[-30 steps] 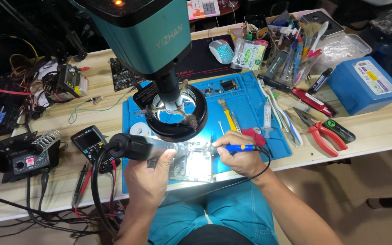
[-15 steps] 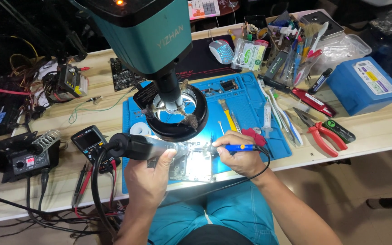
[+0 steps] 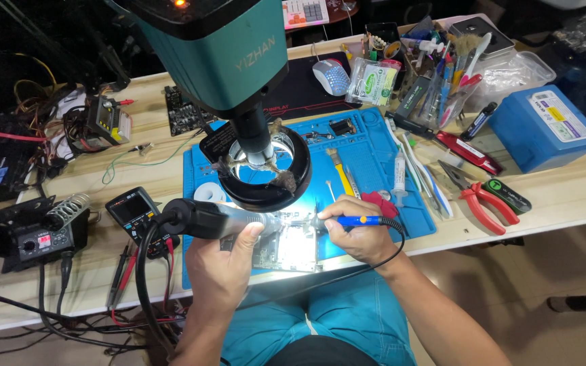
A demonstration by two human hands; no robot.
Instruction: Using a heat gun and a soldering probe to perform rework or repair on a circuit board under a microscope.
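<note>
My left hand (image 3: 222, 261) grips a black and silver hot-air wand (image 3: 208, 218), its nozzle pointing right over a brightly lit circuit board (image 3: 289, 249). My right hand (image 3: 361, 234) holds a blue-handled soldering iron (image 3: 364, 220) like a pen, tip aimed left at the same board. The board lies on a blue work mat (image 3: 367, 163) under a teal microscope (image 3: 218, 51) with a black ring light (image 3: 266, 173).
A multimeter (image 3: 133, 210) and a soldering station (image 3: 38, 237) sit left of the mat. Red pliers (image 3: 483, 200), a blue box (image 3: 544, 129), a tool holder (image 3: 435, 61) and a computer mouse (image 3: 331, 76) lie right and behind. Cables hang off the table's near edge.
</note>
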